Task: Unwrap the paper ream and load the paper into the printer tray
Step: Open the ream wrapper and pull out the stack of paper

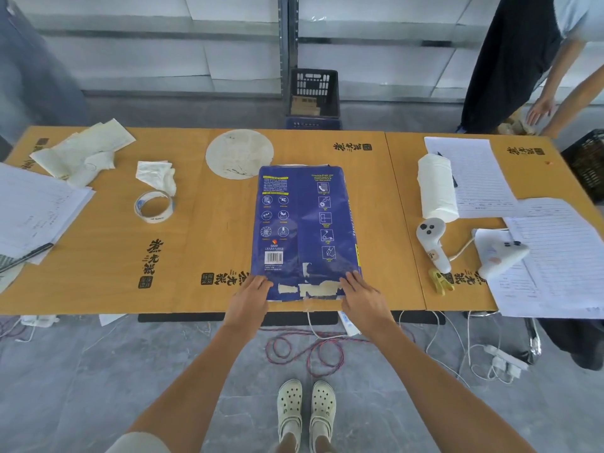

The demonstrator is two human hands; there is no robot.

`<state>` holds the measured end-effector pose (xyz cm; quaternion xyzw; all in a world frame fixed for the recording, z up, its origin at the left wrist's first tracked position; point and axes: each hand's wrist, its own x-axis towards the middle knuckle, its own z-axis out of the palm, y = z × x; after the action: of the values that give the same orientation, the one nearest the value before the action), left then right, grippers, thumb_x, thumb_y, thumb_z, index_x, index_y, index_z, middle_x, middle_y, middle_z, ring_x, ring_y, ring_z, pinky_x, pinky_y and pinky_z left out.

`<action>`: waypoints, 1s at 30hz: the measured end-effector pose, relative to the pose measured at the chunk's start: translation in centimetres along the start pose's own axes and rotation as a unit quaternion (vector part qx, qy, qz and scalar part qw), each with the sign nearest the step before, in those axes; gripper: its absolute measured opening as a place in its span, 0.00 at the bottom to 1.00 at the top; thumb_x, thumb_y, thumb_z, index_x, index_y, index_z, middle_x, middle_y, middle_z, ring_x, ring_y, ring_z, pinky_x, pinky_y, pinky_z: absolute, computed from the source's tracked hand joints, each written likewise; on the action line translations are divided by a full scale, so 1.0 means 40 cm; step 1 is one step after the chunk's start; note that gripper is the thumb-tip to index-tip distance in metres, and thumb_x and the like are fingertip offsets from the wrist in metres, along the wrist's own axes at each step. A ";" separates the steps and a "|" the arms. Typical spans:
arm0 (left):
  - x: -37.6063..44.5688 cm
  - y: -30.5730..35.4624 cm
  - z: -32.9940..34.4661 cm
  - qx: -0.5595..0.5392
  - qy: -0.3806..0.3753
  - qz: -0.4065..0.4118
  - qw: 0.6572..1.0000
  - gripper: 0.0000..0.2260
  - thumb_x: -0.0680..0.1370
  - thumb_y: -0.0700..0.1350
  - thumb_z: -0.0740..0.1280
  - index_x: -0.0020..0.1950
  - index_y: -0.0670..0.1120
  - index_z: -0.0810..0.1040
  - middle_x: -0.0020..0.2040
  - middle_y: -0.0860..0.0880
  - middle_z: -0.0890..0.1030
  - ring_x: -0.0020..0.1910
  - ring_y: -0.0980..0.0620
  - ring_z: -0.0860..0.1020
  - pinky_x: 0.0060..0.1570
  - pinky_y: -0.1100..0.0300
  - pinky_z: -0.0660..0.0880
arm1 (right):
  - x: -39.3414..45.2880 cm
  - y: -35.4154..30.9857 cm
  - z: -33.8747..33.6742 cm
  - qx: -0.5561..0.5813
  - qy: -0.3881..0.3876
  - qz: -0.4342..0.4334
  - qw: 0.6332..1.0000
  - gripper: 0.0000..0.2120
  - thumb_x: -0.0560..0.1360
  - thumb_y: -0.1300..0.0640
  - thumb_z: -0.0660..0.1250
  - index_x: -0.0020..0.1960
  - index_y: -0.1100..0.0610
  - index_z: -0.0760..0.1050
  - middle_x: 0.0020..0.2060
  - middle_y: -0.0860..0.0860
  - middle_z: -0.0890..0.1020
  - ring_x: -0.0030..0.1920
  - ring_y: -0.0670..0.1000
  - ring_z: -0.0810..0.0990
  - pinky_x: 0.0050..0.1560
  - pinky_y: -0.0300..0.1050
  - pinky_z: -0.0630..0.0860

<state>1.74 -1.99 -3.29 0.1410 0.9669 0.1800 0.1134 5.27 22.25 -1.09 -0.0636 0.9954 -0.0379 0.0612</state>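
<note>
While the paper ream (305, 230) lay flat on the wooden table (202, 243), both bare hands rested on its near end. It sat at the middle of the table, lengthwise away from the person, its near edge close to the table's front edge. Its blue wrapper was still closed around it, with printed icons and a barcode facing up. Torn patches of pale tape or label showed along the near end, between the two hands.

The left hand (250, 297) was placed at the near left corner of the ream, fingers spread and laid on the wrapper. The right hand (361, 295) was placed at the near right corner in like manner. Neither hand was closed around anything; both lay flat with fingers extended, pressing on or touching the wrapper. Whether the fingertips had caught an edge of the wrapper could not be told.

A roll of tape (153, 206) stood to the left of the ream, well apart from it, with crumpled paper (157, 176) just behind it. A round pale disc (239, 153) lay just beyond the ream's far left corner. To the right, a roll of white paper towel (436, 188) and a white controller (433, 243) lay near printed sheets (470, 174). No printer tray was seen in view. A second person (523, 60) stood at the far right corner of the table.
</note>
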 end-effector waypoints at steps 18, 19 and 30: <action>-0.007 -0.007 -0.026 -0.246 0.083 -0.136 0.956 0.05 0.76 0.37 0.64 0.47 0.40 0.79 0.42 0.44 0.83 0.43 0.47 0.80 0.42 0.58 0.76 | -0.004 0.044 0.028 0.078 -0.012 0.021 0.997 0.17 0.69 0.58 0.71 0.57 0.59 0.77 0.52 0.55 0.82 0.57 0.54 0.80 0.46 0.46 0.80; -0.008 -0.008 -0.025 -0.240 0.081 -0.133 0.958 0.05 0.77 0.38 0.64 0.47 0.40 0.78 0.43 0.45 0.83 0.43 0.49 0.80 0.39 0.62 0.75 | -0.005 0.043 0.031 0.077 0.009 0.019 0.997 0.17 0.68 0.61 0.72 0.56 0.60 0.78 0.50 0.55 0.83 0.54 0.55 0.82 0.44 0.46 0.80; 0.011 -0.034 -0.058 -0.386 0.172 -0.277 0.863 0.04 0.75 0.36 0.66 0.48 0.41 0.75 0.40 0.46 0.81 0.40 0.46 0.79 0.36 0.59 0.73 | 0.017 0.096 0.004 0.377 0.057 0.199 0.903 0.21 0.77 0.63 0.63 0.26 0.53 0.64 0.20 0.48 0.61 0.25 0.47 0.58 0.27 0.38 0.55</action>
<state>0.40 -3.78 -1.77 -0.2211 0.8234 0.5214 0.0363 4.14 25.94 -1.63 0.1663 0.9006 -0.4006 0.0299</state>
